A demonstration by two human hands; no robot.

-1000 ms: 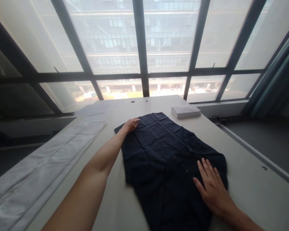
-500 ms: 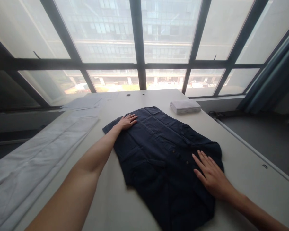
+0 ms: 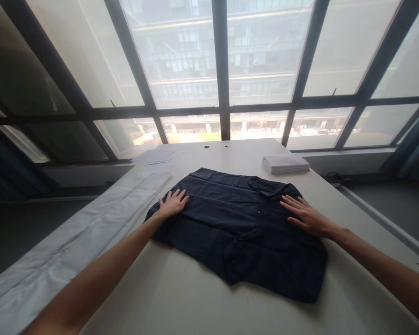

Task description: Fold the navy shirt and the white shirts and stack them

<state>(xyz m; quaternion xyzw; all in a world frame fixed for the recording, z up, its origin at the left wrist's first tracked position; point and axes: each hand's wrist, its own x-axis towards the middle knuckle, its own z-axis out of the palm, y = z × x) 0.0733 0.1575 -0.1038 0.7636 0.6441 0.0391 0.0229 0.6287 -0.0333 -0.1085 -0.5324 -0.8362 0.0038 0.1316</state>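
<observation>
A dark navy buttoned shirt lies spread flat on the white table, its collar end toward the right. My left hand rests flat on the shirt's left edge, fingers stretched out. Over on the collar side, my right hand presses palm-down with its fingers spread. Neither hand holds anything.
A folded white cloth stack sits at the table's far right corner. A long pale sheet runs along the table's left side. Large windows stand beyond the far edge. The floor drops away on the right.
The shirt has turned on the table and now lies crosswise. My left hand slid nearer along its left edge; my right hand moved up toward the collar. The view shifted too.
</observation>
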